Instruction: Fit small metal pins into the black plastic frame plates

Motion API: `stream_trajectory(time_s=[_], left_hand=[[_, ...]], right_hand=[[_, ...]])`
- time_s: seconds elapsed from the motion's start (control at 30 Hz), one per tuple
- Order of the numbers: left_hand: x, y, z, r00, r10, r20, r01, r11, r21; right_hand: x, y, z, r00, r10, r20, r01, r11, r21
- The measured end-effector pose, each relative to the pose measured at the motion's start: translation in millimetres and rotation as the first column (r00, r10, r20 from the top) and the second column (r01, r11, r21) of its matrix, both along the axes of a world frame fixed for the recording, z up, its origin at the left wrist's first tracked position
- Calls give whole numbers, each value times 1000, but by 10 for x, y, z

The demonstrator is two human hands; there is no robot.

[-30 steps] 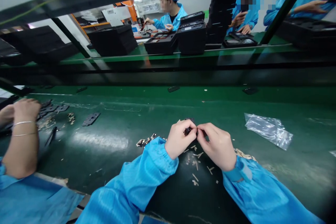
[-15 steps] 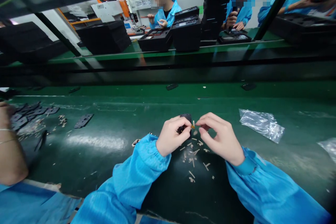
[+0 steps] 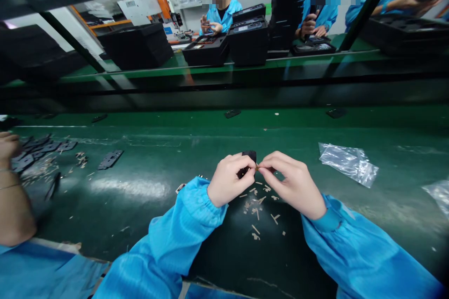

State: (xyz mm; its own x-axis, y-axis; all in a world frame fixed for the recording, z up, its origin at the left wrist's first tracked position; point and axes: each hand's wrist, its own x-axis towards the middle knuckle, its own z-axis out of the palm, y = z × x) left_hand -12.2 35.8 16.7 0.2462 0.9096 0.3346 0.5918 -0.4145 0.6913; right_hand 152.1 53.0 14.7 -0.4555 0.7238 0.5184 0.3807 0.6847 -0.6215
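Note:
In the middle of the head view my left hand [image 3: 228,181] pinches a tiny amber piece [image 3: 257,167] between thumb and forefinger. My right hand [image 3: 293,181] is closed in a pinch at the piece's other side, fingertips meeting those of the left. The piece is too small to tell its kind. Just behind my left fingers is a dark flat part [image 3: 249,154], largely covered by them. Below the hands, thin beige scraps [image 3: 257,203] lie scattered on the green work surface [image 3: 168,224]. A small metallic-looking part [image 3: 180,188] shows beside my left sleeve.
Clear plastic bags [image 3: 349,163] lie to the right. Leftward are a single black plate [image 3: 110,160], a heap of black plates [image 3: 42,148] and a co-worker's arm [image 3: 14,201]. Black trays [image 3: 247,44] stand on the raised shelf, with people in blue behind.
My right hand's thumb and forefinger have closed together and come left to the amber piece. My left hand keeps its pinch almost in place.

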Motion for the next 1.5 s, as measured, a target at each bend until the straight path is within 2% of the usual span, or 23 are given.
stream_trajectory(time_s=[0.17,0.37,0.57,0.7,0.9,1.0,1.17,1.23,1.37,1.5], left_hand=[[-36,39,13,999,-5,47,7,999,-44],[-99,87,16,983,12,182,18,986,-164],[-46,20,55,992,-32,123,48,991,-125],[-89,53,48,982,-8,189,40,985,-167],[-144,96,33,891,32,452,168,903,-396],[-123,79,44,852,20,524,243,870,-428],[-75,29,64,798,38,601,336,800,-497],[-66,16,71,786,25,618,364,789,-495],[-66,7,84,820,-44,570,346,832,-433],[-44,-41,74,851,8,524,189,928,-321]], right_hand=[[50,24,61,1000,-3,13,2,1000,10],[88,30,123,999,-33,33,32,999,23],[22,18,50,999,32,31,-31,999,-30],[103,44,103,999,9,48,-9,1000,-1],[160,60,169,947,80,313,-124,984,125],[141,37,160,959,88,270,-138,975,174],[89,-7,127,980,20,197,-80,951,299],[73,-20,121,983,18,183,-80,939,336],[77,-29,142,998,3,62,-22,954,300],[74,-29,175,998,-47,-41,51,994,99]])
